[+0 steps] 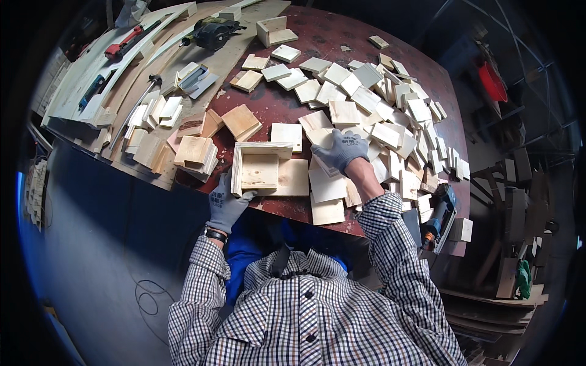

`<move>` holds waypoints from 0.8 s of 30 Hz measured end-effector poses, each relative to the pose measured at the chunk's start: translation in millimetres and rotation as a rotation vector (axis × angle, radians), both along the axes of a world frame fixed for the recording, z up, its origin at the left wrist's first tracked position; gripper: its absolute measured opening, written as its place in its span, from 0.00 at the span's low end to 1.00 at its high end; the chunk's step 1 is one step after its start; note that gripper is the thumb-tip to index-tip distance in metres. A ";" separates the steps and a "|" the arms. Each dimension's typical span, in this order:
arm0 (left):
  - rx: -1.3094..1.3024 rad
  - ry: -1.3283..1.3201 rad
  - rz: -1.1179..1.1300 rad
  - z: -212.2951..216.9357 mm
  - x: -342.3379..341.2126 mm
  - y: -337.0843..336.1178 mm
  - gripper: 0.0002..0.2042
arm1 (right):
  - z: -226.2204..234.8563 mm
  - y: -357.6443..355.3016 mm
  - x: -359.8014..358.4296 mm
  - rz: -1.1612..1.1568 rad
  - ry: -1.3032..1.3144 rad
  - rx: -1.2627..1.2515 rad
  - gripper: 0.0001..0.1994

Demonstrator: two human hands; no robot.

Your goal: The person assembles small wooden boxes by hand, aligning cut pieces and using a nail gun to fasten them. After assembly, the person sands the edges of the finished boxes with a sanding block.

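Observation:
A box-shaped wooden assembly [267,149] with raised sides rests near the table's front edge. My left hand [227,204], in a grey glove, grips its lower left corner, the thumb along the front side and the fingers partly hidden at the left. A flat pale board [293,177] sits against the assembly's right side. My right hand [343,151], also gloved, reaches over the pile of loose boards [366,97]. Its thumb and fingers straddle a small wooden board [321,138]; the fingertips are partly covered.
A nail gun [439,219] lies at the table's right edge. Stacked wooden pieces [196,155] stand left of the assembly. Farther left are a hammer [154,79], a black power tool [212,33] and a red tool [125,46]. The dark red tabletop [308,36] shows at the back.

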State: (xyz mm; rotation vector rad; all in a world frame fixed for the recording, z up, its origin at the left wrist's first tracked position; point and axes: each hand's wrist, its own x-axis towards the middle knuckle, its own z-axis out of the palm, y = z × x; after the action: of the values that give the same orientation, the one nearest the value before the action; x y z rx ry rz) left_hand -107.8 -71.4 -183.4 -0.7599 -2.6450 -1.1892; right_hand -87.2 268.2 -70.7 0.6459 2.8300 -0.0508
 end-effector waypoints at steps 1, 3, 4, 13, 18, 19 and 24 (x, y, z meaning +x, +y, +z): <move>-0.002 -0.016 0.010 -3.9 1.5 -3.2 0.30 | -1.5 -1.3 -2.3 0.018 -0.005 0.009 0.43; -0.023 0.026 0.025 -10.7 1.9 -5.4 0.32 | 6.2 -5.1 -2.3 0.053 -0.053 0.010 0.42; -0.039 0.012 0.028 -10.4 1.6 -6.2 0.33 | 5.3 -3.3 -1.9 0.048 -0.046 0.013 0.42; -0.058 0.115 -0.007 -22.0 -3.6 -10.7 0.40 | 24.7 -15.5 61.8 0.210 0.697 -0.045 0.34; -0.009 0.070 0.029 -17.4 0.8 -8.4 0.35 | 12.9 -41.3 87.6 0.311 0.750 -0.124 0.37; -0.033 0.037 0.018 -13.1 1.2 -6.8 0.34 | 8.3 -39.0 90.5 0.279 0.731 -0.136 0.38; -0.028 0.006 0.024 -8.1 2.9 -5.0 0.33 | -11.6 -1.9 102.1 0.165 0.811 0.078 0.37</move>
State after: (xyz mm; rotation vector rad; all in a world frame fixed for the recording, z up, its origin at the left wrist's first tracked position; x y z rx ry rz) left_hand -104.8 -76.4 -191.5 -0.7335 -2.6630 -1.1448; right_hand 14.9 266.3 -82.3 0.4725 3.6710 -0.2186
